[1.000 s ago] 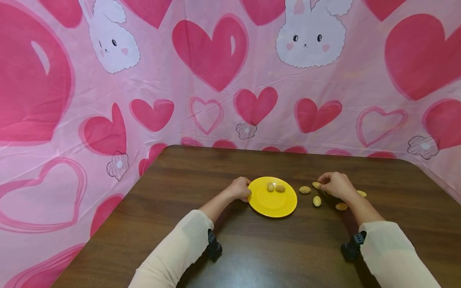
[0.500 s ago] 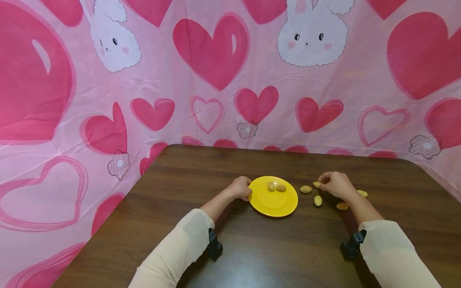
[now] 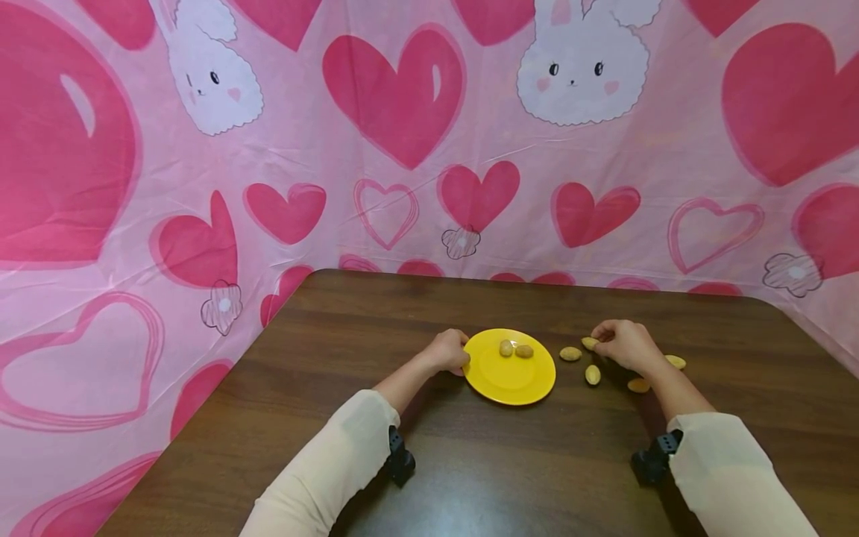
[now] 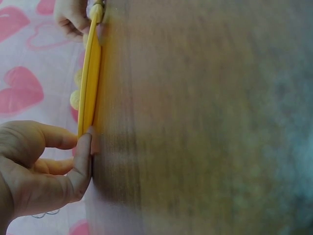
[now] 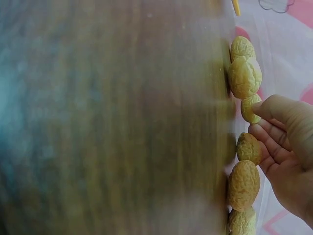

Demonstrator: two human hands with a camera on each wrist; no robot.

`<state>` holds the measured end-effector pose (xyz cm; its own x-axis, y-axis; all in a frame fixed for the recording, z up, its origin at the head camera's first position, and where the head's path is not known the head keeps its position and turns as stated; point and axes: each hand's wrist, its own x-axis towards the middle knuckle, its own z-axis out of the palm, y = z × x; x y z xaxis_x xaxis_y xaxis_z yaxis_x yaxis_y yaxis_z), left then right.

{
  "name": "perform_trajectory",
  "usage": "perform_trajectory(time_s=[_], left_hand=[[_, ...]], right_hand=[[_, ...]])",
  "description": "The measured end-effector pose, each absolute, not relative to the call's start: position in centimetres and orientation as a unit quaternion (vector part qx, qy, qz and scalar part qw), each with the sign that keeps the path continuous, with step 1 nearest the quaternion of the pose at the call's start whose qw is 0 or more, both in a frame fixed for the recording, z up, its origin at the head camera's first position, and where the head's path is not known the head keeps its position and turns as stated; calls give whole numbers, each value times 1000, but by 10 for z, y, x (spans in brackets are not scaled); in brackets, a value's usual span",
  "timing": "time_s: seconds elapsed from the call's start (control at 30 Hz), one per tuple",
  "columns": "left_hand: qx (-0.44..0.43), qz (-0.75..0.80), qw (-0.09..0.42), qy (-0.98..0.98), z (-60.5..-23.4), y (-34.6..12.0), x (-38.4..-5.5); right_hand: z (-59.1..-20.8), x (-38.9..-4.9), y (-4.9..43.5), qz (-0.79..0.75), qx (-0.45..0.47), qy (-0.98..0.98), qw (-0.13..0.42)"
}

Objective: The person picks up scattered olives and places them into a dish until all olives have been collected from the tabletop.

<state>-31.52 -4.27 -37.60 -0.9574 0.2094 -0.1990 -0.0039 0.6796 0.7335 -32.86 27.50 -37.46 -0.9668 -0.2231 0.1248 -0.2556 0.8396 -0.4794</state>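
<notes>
Head view: the left hand (image 3: pixel 446 352) grasps the left rim of a yellow plate (image 3: pixel 506 384), which lies flat near the middle of a dark brown table (image 3: pixel 523 462). Left wrist view shows the fingertips pinching that rim, with a finger under it. Toward the far side of the plate sit 2 wrinkled yellow-brown pieces, the left piece (image 3: pixel 506 348) and the right piece (image 3: pixel 524 351), close together.

To the right of the plate, the right hand (image 3: pixel 627 344) grasps a small piece (image 3: pixel 590 344) between thumb and fingertips; whether it is off the table I cannot tell. Around that hand lie 4 more pieces in the head view: a piece just right of the plate (image 3: pixel 570 353), a nearer piece (image 3: pixel 593 374), a browner piece (image 3: pixel 638 385) near the wrist, and a far-right piece (image 3: pixel 675 362) partly hidden by the arm.

Cream sleeves (image 3: pixel 322 470) cover the forearms. Pink cloth (image 3: pixel 302 149) with hearts and rabbits hangs beyond the table.
</notes>
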Motion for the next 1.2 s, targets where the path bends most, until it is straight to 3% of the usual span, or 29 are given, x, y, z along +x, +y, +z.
perform_trajectory(time_s=[0.7,1.2], left_hand=[[62,392,136,908,-375,-45,-313],[58,390,134,909,-376,-42,-314]], right_hand=[[-372,-328,267,258,146,-952,70],[-368,-328,256,270,162,-948,50]])
